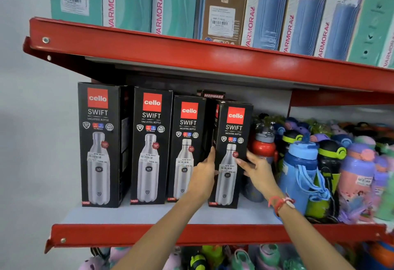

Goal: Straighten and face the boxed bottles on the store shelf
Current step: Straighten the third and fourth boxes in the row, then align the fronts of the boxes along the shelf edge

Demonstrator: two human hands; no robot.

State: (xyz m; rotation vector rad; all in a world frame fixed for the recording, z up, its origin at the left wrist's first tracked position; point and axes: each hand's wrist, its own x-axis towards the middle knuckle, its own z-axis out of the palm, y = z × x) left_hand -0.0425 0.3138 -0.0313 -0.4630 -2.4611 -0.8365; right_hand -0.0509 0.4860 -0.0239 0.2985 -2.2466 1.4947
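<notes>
Clasping the rightmost black bottle box (231, 154) mid-height, just left of the red bottle (263, 147), we press our left hand (203, 176) and right hand (257, 168) flat on opposite sides; stiff card, probably top-heavy.

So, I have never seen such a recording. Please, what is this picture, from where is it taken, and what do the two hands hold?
There is no machine: a person wears a camera on the head, looking forward and down at a store shelf. Four black boxes stand in a row. The left hand and right hand press the sides of the rightmost box, a two-handed grip; it stands apart from the third box. Loose colourful bottles crowd the right side.
</notes>
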